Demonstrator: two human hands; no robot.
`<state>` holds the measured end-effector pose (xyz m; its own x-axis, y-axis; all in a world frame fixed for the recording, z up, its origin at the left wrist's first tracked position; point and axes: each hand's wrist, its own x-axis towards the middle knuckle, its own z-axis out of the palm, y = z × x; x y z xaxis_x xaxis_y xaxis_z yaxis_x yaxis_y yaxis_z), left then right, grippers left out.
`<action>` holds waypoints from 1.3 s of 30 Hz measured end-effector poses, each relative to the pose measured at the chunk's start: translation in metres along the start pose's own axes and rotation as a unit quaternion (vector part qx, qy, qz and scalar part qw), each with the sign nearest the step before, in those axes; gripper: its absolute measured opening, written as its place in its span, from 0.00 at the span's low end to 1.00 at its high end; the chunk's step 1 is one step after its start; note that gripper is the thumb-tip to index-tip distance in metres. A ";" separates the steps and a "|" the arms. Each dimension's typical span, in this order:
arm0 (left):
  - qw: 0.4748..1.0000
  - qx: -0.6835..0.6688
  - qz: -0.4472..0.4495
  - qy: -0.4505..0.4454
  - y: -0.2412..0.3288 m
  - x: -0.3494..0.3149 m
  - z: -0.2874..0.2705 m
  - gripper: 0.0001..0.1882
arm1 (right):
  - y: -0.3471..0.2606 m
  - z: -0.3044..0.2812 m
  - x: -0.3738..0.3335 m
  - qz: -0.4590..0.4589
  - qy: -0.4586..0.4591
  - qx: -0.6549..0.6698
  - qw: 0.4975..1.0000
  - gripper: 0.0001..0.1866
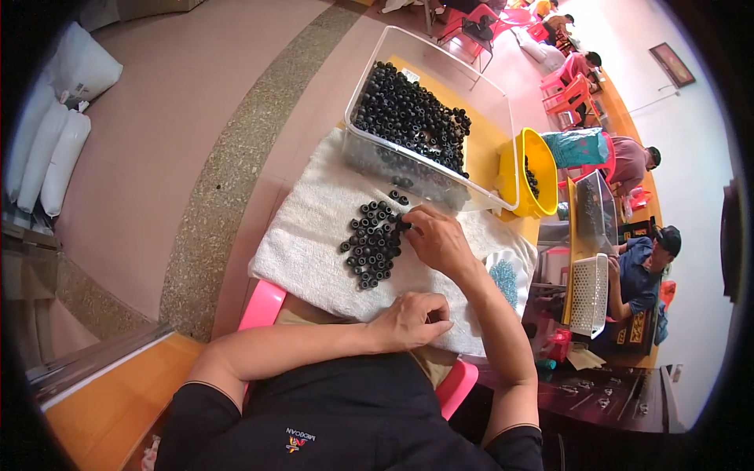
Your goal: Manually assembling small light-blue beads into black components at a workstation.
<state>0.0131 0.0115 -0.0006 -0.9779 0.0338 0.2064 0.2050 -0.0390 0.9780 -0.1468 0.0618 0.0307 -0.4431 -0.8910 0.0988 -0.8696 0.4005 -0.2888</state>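
Observation:
A pile of small black rings (372, 242) lies on a white towel (314, 235) spread over the table. My right hand (437, 239) rests at the right edge of that pile, its fingertips pinched on one black ring. My left hand (408, 320) sits near the towel's front edge, fingers curled shut; I cannot tell whether anything is inside. Behind the pile stands a clear plastic tub (471, 94) holding many more black rings (408, 118).
A yellow bucket (542, 157) with black pieces stands right of the tub. A small heap of blue-green beads (505, 279) lies on the towel's right. White sacks (63, 118) lean at far left. Other people sit at tables on the right, beside a white perforated basket (591, 294).

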 end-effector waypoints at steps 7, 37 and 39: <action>0.997 -0.072 -0.032 0.025 0.011 0.001 -0.004 0.07 | -0.002 0.004 -0.020 0.087 0.053 0.125 0.987 0.11; 0.871 -0.442 -0.213 0.001 0.007 0.003 -0.004 0.06 | -0.058 -0.003 -0.153 0.135 0.239 0.253 0.928 0.12; 0.874 -0.435 -0.218 -0.001 0.006 0.003 -0.004 0.08 | -0.058 0.000 -0.156 0.125 0.254 0.262 0.922 0.14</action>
<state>0.0113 0.0077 0.0056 -0.9549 0.2365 -0.1794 -0.2968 -0.7658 0.5705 -0.0273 0.1781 0.0318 -0.7766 -0.5157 0.3619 -0.5602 0.3025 -0.7711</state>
